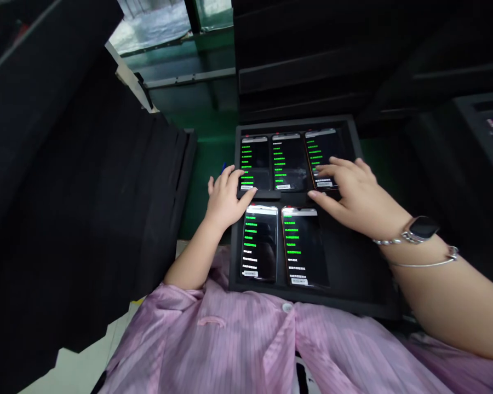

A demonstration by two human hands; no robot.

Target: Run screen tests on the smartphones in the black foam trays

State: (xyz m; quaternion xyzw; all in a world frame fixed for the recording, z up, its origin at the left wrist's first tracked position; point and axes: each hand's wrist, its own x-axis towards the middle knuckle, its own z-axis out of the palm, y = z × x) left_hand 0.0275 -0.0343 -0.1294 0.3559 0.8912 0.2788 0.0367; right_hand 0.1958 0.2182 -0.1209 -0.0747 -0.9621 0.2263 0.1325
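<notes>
Several lit smartphones lie face up in a black tray [358, 290], three in the back row and two in front. My left hand [228, 197] rests at the tray's left edge, fingers spread beside the back-left phone [261, 158]. My right hand [345, 186] is over the back-right phone [322, 145], its fingers stretched out and partly covering the screen. Between them is the back-middle phone [290, 161]. The front-left phone [265, 246] and front-right phone [310, 243] show green and white lines of text. Neither hand grips anything.
Tall stacks of black trays [86, 208] stand on the left. More dark trays [296, 76] rise behind, and another black tray [476, 104] is at the right. A green surface [201, 175] lies beneath, with a window [156, 22] at the back.
</notes>
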